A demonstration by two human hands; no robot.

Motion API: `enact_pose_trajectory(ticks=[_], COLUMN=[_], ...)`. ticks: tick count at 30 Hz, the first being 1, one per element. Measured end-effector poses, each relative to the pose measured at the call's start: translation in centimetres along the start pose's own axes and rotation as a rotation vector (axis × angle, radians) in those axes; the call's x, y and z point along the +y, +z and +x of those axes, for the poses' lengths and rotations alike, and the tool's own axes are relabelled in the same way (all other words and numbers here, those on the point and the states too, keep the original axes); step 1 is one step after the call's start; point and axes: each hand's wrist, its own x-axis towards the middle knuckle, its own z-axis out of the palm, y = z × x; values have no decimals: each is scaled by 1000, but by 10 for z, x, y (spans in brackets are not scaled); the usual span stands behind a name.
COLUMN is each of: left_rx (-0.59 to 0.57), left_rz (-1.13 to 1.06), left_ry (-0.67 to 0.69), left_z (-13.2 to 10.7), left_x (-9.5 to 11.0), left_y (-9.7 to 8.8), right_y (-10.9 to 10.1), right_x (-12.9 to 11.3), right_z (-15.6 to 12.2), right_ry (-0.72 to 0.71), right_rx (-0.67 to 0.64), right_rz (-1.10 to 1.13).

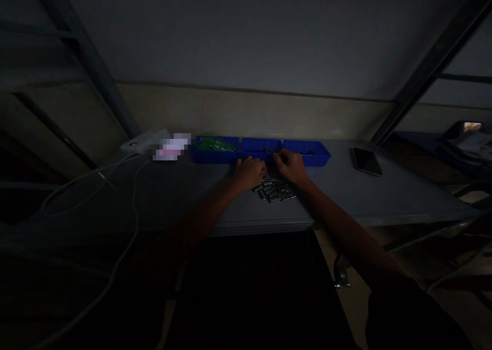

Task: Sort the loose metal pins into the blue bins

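Small shiny metal parts lie in a pile on the grey table, just in front of both hands. My left hand is closed, its fingers curled at the pile's left edge; whatever they hold is hidden. Fingers pinched, my right hand reaches to the front rim of the middle blue bin. A small dark piece shows near its fingertips, too dim to name. Beside it stands the right blue bin, with some small dark items inside. Green pieces, perhaps plastic bags, fill the left blue bin.
A phone lies on the right part of the table. At the left are a white power strip with trailing cable and a blurred pink-and-white item. A wall rises behind the bins; metal posts stand on both sides.
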Motion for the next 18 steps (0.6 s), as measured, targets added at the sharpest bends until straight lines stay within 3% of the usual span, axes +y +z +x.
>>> enact_pose_trajectory(ticks=[9,18], left_rx=[-5,-54], left_rz=[0,46], left_ry=[47,78], left_z=[-6,-8], left_x=[-16,-11], left_y=[0,-7], right_y=[-1,0], right_x=[-3,-2], right_z=[-3,-3], right_ry=[-163,-162], right_rx=[-225,-241], right_rz=[-43,-29])
